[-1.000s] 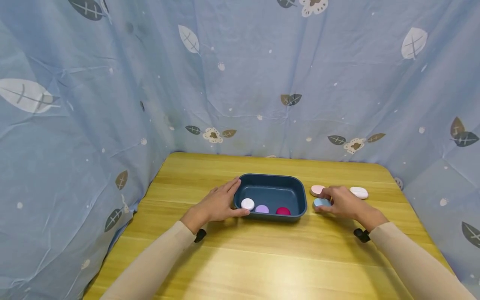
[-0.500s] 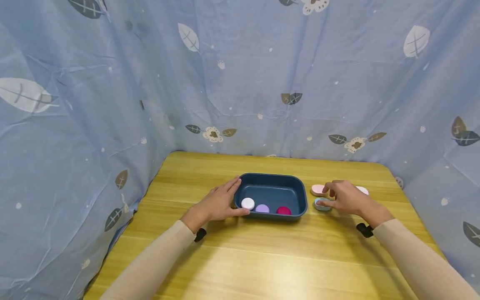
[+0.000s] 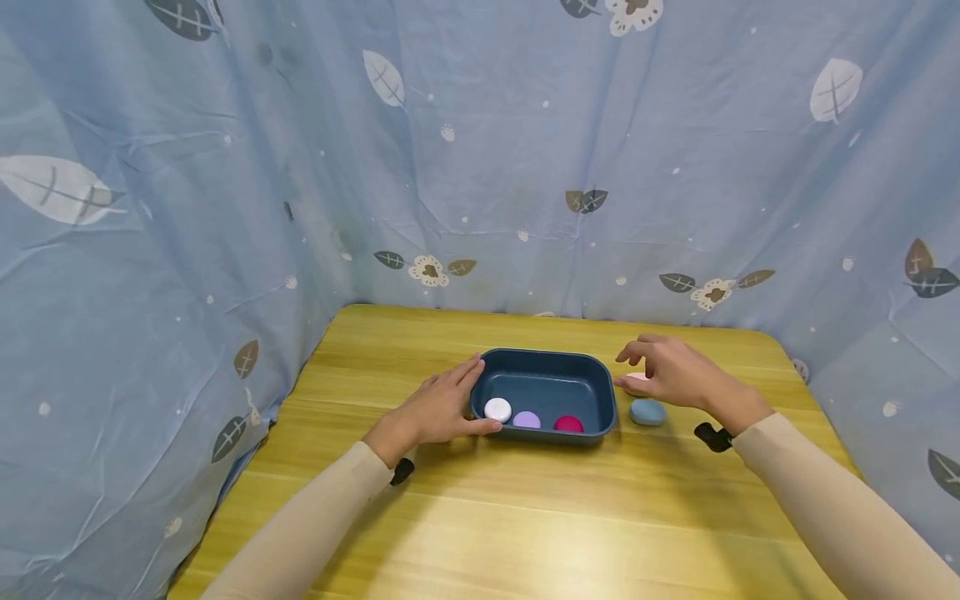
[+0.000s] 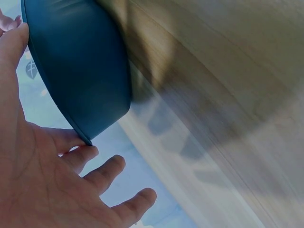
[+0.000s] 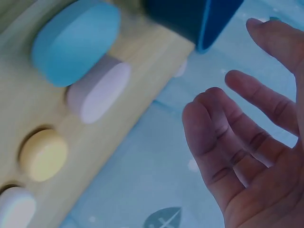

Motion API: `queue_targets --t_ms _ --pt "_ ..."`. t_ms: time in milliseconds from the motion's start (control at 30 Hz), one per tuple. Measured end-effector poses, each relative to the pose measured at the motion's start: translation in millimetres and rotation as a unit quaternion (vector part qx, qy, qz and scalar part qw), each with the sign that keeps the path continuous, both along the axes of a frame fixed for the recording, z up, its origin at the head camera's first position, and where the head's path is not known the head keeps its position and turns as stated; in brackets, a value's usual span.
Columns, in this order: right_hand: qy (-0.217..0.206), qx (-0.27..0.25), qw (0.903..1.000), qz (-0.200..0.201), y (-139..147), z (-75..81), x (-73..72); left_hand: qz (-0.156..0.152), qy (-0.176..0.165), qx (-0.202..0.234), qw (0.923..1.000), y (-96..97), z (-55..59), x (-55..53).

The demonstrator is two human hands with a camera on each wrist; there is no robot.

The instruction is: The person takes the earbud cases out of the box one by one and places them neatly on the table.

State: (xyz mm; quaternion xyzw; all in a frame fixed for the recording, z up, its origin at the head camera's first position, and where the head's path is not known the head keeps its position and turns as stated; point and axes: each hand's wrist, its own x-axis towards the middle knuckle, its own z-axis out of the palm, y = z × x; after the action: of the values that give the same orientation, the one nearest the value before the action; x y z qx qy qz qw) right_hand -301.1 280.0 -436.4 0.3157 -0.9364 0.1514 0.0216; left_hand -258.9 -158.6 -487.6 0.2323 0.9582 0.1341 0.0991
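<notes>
My left hand [image 3: 431, 412] spans the left end of a dark blue tray [image 3: 555, 392], its thumb and fingers extended and touching the rim. Inside the tray's near side are a white round piece [image 3: 497, 410], a purple piece [image 3: 527, 421] and a red piece [image 3: 568, 425]. My right hand [image 3: 682, 371], fingers loosely bent, hovers just right of the tray and holds nothing. Below it lie a smooth blue oval piece [image 3: 647, 412], like a soap bar, and a pale pink oval piece [image 5: 97, 90], partly covered by the hand in the head view.
The right wrist view also shows a yellow round piece [image 5: 43, 155] and a white piece [image 5: 16, 209] on the table; the right hand hides both in the head view. A blue leaf-patterned curtain [image 3: 495, 167] surrounds the wooden table [image 3: 480, 525].
My right hand has left the blue oval piece, which stays on the table, and has risen and shifted left over the pink one. The left hand and tray keep their place.
</notes>
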Motion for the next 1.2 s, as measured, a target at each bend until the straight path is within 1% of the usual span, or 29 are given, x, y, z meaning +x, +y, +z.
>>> queue_targets --t_ms 133,267,400,567,867,1067,1200 --pt "-0.01 0.011 0.9996 0.023 -14.4 4.4 -3.1 0.003 0.002 -0.002 1.0 -0.3 -0.6 0.2" --pt "-0.027 0.034 0.9974 0.057 -28.7 8.4 -5.3 0.003 0.005 -0.004 1.0 -0.8 -1.9 -0.5" --pt "-0.044 0.066 0.9928 0.09 -40.9 9.4 -8.3 0.001 0.005 0.0 1.0 -0.9 -1.7 -0.5" --pt "-0.068 0.095 0.986 0.119 -55.5 7.6 -13.1 -0.001 0.005 0.002 1.0 -0.9 -0.9 -0.1" --pt "-0.107 0.148 0.9691 0.166 -79.5 1.2 -20.8 0.001 0.004 0.0 1.0 -0.9 -0.5 0.6" --pt "-0.145 0.185 0.9525 0.193 -93.2 -6.2 -24.6 0.0 -0.002 0.001 1.0 -0.6 0.2 1.5" --pt "-0.151 0.212 0.9422 0.212 -101.5 -11.6 -26.4 0.001 -0.003 0.003 1.0 -0.8 0.7 1.3"
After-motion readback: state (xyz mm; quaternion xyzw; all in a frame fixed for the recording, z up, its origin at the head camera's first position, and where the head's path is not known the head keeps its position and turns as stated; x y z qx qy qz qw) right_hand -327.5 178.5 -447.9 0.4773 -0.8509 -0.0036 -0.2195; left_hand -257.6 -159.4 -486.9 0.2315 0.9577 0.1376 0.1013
